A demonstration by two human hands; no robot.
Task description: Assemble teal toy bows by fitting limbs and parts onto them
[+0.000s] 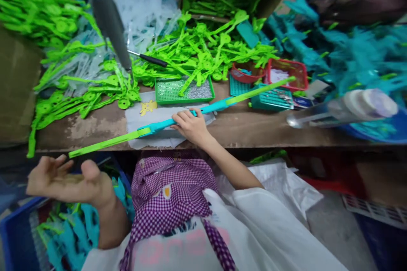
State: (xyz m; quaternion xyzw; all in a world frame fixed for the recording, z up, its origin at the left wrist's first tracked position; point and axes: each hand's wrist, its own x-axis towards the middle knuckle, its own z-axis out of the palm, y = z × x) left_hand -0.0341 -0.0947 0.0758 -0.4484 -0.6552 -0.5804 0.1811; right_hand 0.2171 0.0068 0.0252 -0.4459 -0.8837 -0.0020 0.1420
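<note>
My right hand (192,126) is closed around the teal middle of a long plastic piece (159,126), which has a lime-green arm at each end. The piece lies slantwise above a pale cloth (135,114) with a yellow figure on it; whether it touches the cloth I cannot tell. Palm up and fingers apart, my left hand (73,182) is just below the piece's left green tip and holds nothing. Behind the piece stands a green tray (184,101) of small metal parts, with a green arm lying across it.
Loose green arms (203,42) and clear plastic parts (146,4) heap up behind. A grey power screwdriver (110,21) hangs at left. Small baskets (271,99), a clear bottle (343,108) and teal pieces (359,59) are at right. A blue crate (12,228) sits lower left.
</note>
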